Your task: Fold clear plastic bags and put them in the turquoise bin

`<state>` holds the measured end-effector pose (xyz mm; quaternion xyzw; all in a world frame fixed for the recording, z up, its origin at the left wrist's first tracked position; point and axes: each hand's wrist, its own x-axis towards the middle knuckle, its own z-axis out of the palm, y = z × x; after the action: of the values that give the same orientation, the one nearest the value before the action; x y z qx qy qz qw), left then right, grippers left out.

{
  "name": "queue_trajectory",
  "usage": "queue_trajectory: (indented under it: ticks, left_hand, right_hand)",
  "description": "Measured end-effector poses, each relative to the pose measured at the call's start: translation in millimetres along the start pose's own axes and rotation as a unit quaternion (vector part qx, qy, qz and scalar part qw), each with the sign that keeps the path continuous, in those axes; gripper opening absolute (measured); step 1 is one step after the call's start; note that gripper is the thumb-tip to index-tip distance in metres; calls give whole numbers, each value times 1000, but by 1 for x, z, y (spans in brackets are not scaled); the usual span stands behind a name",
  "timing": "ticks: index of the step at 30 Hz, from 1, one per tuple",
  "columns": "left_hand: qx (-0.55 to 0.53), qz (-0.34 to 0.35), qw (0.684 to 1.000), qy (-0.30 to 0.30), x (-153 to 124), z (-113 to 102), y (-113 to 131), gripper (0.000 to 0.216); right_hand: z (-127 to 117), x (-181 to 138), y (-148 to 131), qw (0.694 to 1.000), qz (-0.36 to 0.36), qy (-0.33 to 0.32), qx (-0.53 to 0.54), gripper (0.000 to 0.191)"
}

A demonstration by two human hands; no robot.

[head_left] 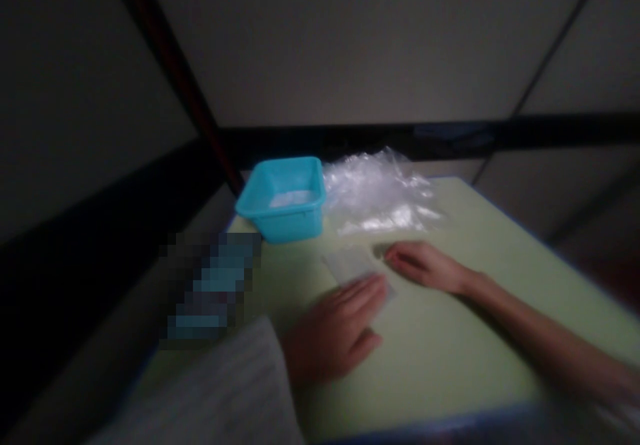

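My left hand (345,328) lies with its fingers stretched out over the lower part of a small, thin, pale sheet or flat bag (350,263) on the table. Its thumb is held apart from the fingers. To the right of that pale piece, my right hand (415,263) rests on its side with the fingers curled closed. Whatever may be between those fingertips is too small and blurred to make out. Behind both hands lies a crumpled heap of clear plastic (380,195).
A turquoise plastic basin (287,225) with something white inside stands at the table's back left. The table (425,365) has a yellow-green top with a blue edge. A pixelated dark object (215,291) is at the left edge. Light wall panels (350,45) rise behind.
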<state>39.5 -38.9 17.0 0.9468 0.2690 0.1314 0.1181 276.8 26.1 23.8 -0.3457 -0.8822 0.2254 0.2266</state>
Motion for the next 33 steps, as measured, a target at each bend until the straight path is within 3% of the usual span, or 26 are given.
queue_trajectory:
  ticks: [6,10,18,33]
  left_hand:
    - [19,13,1000,-18,-2,0,-6,62]
    - [28,13,999,-22,-3,2,-6,64]
    - [53,-21,997,-43,-2,3,-3,70]
    - [68,-29,996,-43,-2,5,-3,76]
  right_hand:
    - [2,0,-6,1000,-27,-9,-3,15]
    - [1,0,-9,998,-28,-37,46,6]
    - [-4,2,-10,987,-52,-89,126,9]
    - [-5,1,-5,982,-57,-101,151,10]
